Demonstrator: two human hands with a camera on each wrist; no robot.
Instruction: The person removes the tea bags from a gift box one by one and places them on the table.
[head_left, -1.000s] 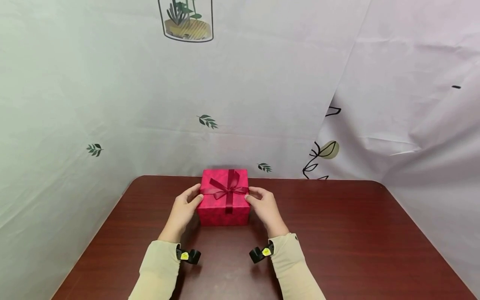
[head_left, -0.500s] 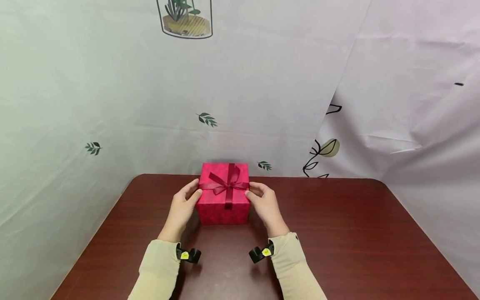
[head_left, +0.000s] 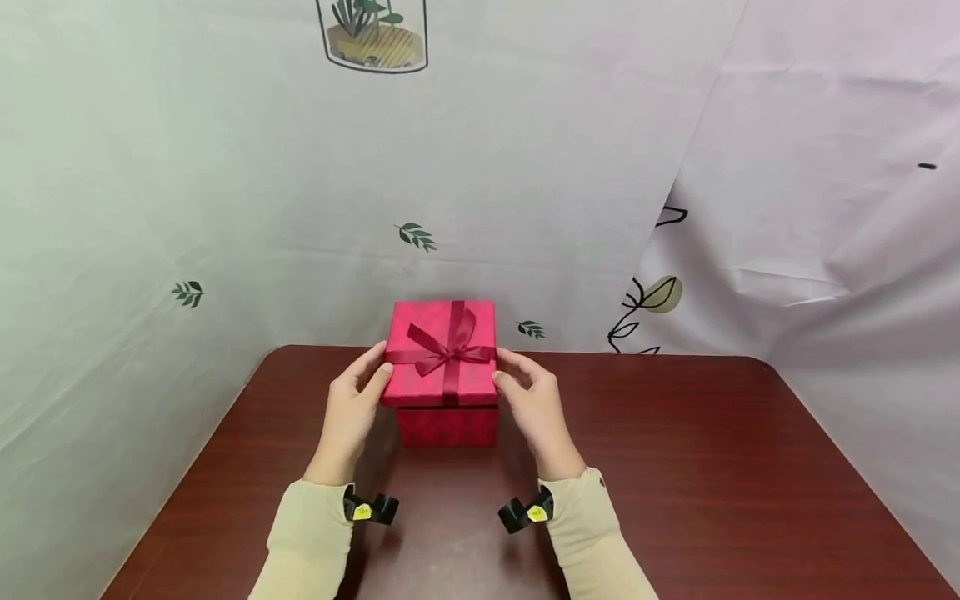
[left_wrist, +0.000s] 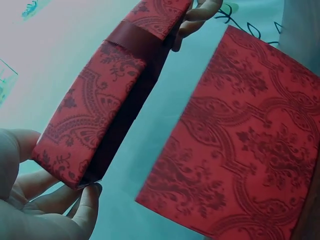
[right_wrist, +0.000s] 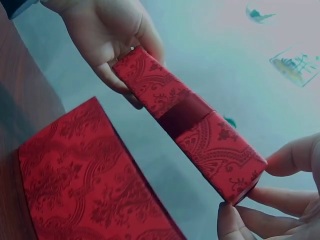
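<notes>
A red patterned gift box lid (head_left: 416, 379), topped by a dark red ribbon bow (head_left: 448, 354), hangs over the matching box base (head_left: 447, 427). My left hand (head_left: 351, 412) pinches the lid's left edge, thumb on top. At the opposite edge, my right hand (head_left: 534, 408) grips it the same way. In the left wrist view a gap separates the lid (left_wrist: 95, 110) from the base (left_wrist: 240, 135), and several fingers curl under the lid's rim. The right wrist view also has both hands on the lid (right_wrist: 150, 75), apart from the base (right_wrist: 95, 180). The base's inside is hidden.
The base stands on a dark reddish-brown wooden table (head_left: 697, 467), near its back edge. Behind it hangs a pale cloth backdrop (head_left: 540, 183) with leaf prints. A black wrist camera (head_left: 372, 508) is strapped to the left wrist, another (head_left: 527, 510) to the right.
Both hands have raised the lid off the base, and it has shifted slightly left. A dark gap now shows between them. The base has stayed on the table.
</notes>
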